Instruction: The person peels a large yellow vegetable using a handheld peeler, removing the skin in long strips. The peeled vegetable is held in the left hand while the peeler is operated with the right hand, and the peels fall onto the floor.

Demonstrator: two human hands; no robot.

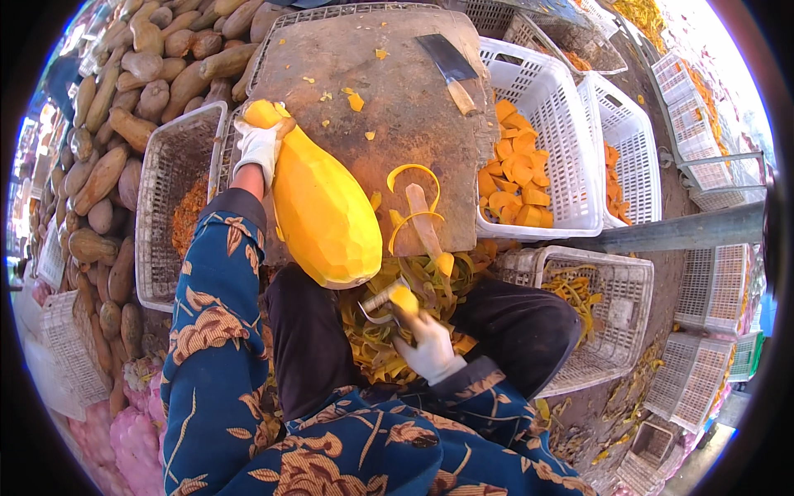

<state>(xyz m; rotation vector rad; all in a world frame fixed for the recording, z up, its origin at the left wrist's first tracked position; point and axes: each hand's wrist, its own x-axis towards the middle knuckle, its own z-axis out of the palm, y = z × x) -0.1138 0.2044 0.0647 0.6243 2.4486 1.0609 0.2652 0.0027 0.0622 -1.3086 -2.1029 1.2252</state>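
Observation:
My left hand [259, 144], in a white glove, grips the narrow neck end of a peeled orange-yellow squash [325, 208]. The squash's thick end points down towards my knees, over the near left edge of a worn wooden board [384, 136]. Below and to the right of it, my gloved right hand [428, 344] is closed around the handle of a peeler [379, 302], slightly blurred, apart from the squash. Curled peel strips [425, 217] lie on the board's near right part. A cleaver [450, 68] with a wooden handle rests at the board's far right.
Peelings [378, 347] are heaped between my knees. A white crate [570, 155] with squash chunks stands right of the board, a crate [639, 322] with peel nearer me. Left is a crate [149, 248] with orange pulp, beside a large pile of unpeeled squashes [105, 180]. A metal pole [688, 228] juts in right.

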